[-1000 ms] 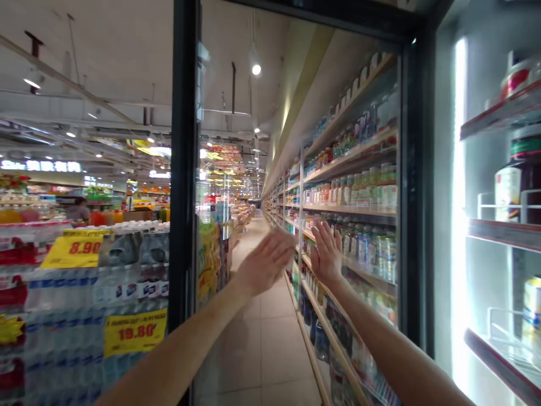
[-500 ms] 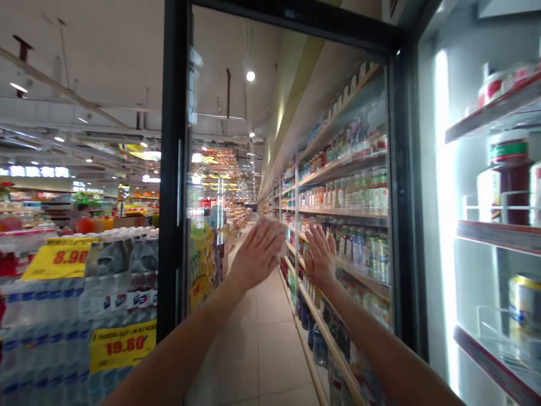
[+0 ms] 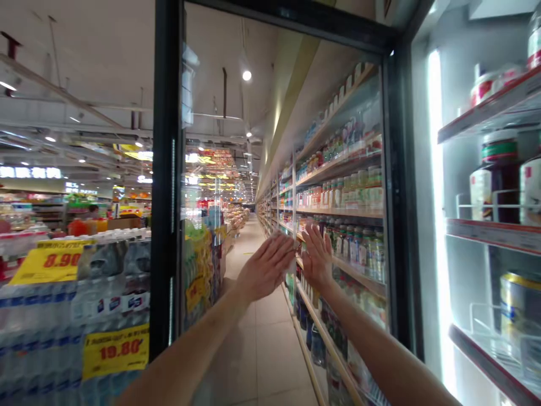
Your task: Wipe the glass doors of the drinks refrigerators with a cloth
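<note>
My left hand (image 3: 268, 268) lies flat against the glass pane of an open fridge door (image 3: 391, 186), its fingers stretched out and pointing right. A pale, blurred edge shows beyond its fingertips; whether that is a thin wipe or a reflection, I cannot tell. Just to the right, my right hand (image 3: 316, 256) is raised with fingers up and slightly spread, its palm at the same pane. Nothing shows in its fingers. The two hands are close together with a small gap between them. Both palms are hidden.
At the right, lit fridge shelves (image 3: 494, 231) hold bottles and cans. Through the glass, long shelves of bottled drinks (image 3: 355, 192) run beside a tiled aisle (image 3: 253, 338). Stacked water packs (image 3: 38, 316) with yellow price signs (image 3: 116, 351) stand at the left.
My left hand has slid right and down across the glass, nearer to the right hand. The right hand has stayed almost in place. The view has shifted slightly.
</note>
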Demonstrator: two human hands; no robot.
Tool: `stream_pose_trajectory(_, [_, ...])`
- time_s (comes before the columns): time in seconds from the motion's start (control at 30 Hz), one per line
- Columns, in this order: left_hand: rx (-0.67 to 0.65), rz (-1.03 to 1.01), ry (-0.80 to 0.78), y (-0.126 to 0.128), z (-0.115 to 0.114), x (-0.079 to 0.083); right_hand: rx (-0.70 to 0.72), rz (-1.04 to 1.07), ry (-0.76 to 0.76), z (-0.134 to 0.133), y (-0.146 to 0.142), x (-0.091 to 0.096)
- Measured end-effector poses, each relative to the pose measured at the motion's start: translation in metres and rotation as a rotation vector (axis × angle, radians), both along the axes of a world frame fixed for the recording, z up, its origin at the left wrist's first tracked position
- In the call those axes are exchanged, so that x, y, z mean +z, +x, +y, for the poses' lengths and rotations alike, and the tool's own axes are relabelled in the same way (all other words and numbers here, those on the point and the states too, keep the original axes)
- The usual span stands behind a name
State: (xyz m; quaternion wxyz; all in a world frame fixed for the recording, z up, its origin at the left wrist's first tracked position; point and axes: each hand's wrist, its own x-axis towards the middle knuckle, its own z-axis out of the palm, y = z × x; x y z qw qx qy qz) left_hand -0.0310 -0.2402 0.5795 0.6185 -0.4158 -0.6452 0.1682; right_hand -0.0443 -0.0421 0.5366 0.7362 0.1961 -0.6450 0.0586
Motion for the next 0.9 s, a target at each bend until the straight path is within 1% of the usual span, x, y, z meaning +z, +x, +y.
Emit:
stream_pose_trajectory(0.03, [0.003,0.004,0.020,-0.001,-0.003,0.003,0.008,0.008,0.001,0.000,0.000,0.000])
stream_pose_trajectory(0.13, [0.053,0.000,0.308,-0.002,-0.012,0.010,0.023,0.028,0.010,0.000,0.000,0.000])
stream_pose_trajectory(0.17, [0.059,-0.002,0.337,-0.002,-0.014,0.010,0.026,0.030,0.011,0.000,0.000,0.000])
stream_pose_trajectory(0.2, [0.053,-0.003,0.287,-0.002,-0.017,0.007,0.028,0.028,0.014,0.001,0.000,0.000])
stream_pose_trajectory(0.3, [-0.008,-0.010,-0.091,-0.001,-0.024,-0.002,0.037,0.019,0.018,0.001,-0.001,0.000])
stream_pose_trajectory(0.33, [-0.016,-0.017,-0.150,-0.001,-0.026,-0.003,0.041,0.021,0.018,0.001,-0.001,0.000])
stream_pose_trajectory(0.37, [-0.008,-0.027,-0.123,-0.001,-0.029,-0.002,0.042,0.024,0.018,0.001,-0.001,0.000])
stream_pose_trajectory(0.4, [0.014,-0.038,-0.021,0.000,-0.031,0.001,0.043,0.025,0.017,0.001,-0.001,0.000])
stream_pose_trajectory(0.47, [0.062,-0.049,0.235,0.001,-0.034,0.004,0.047,0.037,0.020,0.001,0.000,0.000])
stream_pose_trajectory(0.5, [0.069,-0.045,0.288,0.001,-0.034,0.003,0.047,0.041,0.023,0.001,0.001,0.000])
stream_pose_trajectory(0.53, [0.062,-0.040,0.253,0.001,-0.033,0.001,0.045,0.042,0.026,0.001,0.001,0.000])
stream_pose_trajectory(0.63, [0.007,-0.034,-0.100,0.000,-0.031,-0.009,0.038,0.037,0.029,0.000,0.001,0.001])
stream_pose_trajectory(0.67, [0.003,-0.035,-0.136,-0.001,-0.030,-0.011,0.035,0.036,0.028,0.000,0.001,0.001])
stream_pose_trajectory(0.7, [0.014,-0.035,-0.083,-0.001,-0.029,-0.011,0.032,0.037,0.026,0.001,0.000,0.000])
stream_pose_trajectory(0.77, [0.054,-0.026,0.166,-0.002,-0.026,-0.010,0.030,0.045,0.020,0.001,-0.001,0.000])
stream_pose_trajectory(0.8, [0.063,-0.017,0.251,-0.002,-0.024,-0.010,0.030,0.046,0.019,0.001,-0.002,0.000])
stream_pose_trajectory(0.83, [0.061,-0.011,0.256,-0.002,-0.023,-0.009,0.030,0.042,0.020,0.001,-0.002,-0.001])
stream_pose_trajectory(0.87, [0.047,-0.008,0.182,-0.002,-0.021,-0.009,0.030,0.035,0.020,0.001,-0.002,-0.001])
stream_pose_trajectory(0.9, [0.028,-0.009,0.061,-0.002,-0.020,-0.009,0.029,0.028,0.019,0.001,-0.003,-0.001])
